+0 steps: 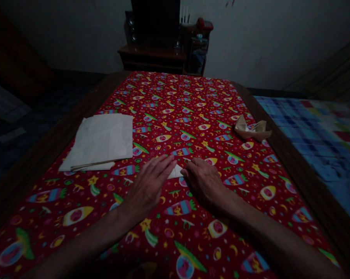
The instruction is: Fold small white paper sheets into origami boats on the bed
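Observation:
A small piece of folded white paper lies on the red patterned cloth, between my two hands and partly hidden by them. My left hand rests over its left side, fingers stretched out together and lying flat. At its right edge is my right hand, with the fingers curled in and the thumb and fingertips closed on the paper. A folded paper boat, brownish with pointed ends, stands near the cloth's right side. To the left lies a stack of white paper sheets, its edges uneven.
The red cloth covers a long table with dark wooden edges. Beyond its far end stand a cabinet and a dark screen. A plaid cloth spreads out on the right. The room is dim.

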Demonstrator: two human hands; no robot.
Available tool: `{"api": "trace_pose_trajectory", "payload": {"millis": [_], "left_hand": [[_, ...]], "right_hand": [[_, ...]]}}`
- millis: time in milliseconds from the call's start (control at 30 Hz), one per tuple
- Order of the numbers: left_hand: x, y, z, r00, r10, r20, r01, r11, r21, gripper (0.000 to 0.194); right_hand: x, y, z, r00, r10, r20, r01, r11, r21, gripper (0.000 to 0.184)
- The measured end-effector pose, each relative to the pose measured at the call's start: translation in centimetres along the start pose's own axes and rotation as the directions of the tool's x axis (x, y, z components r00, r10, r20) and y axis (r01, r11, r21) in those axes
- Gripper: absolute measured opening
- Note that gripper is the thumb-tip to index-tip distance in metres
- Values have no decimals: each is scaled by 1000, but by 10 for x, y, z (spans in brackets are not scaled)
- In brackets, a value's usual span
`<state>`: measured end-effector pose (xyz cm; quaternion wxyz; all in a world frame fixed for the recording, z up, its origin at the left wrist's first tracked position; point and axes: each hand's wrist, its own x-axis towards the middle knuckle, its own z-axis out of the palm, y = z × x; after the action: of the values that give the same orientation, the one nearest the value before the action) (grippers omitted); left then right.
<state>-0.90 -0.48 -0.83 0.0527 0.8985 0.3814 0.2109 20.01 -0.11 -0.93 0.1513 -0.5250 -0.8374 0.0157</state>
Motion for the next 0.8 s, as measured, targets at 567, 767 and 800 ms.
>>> {"api": "trace_pose_trajectory", "payload": {"millis": [567, 767, 800], "left_hand": [[-8, 3, -1, 972, 75, 222, -113, 980, 165, 54], [-7, 4, 2, 982, 59, 181, -88, 984, 158, 48], [-7, 5, 2, 984, 55, 170, -82, 984, 157, 47]], "right_hand": [[-3, -2, 0, 1000, -6, -21, 5, 999, -44, 26], [-4, -3, 2, 995, 40, -95, -48, 996, -76, 26], [-6, -5, 2, 993, 18, -116, -30, 995, -96, 25]]}}
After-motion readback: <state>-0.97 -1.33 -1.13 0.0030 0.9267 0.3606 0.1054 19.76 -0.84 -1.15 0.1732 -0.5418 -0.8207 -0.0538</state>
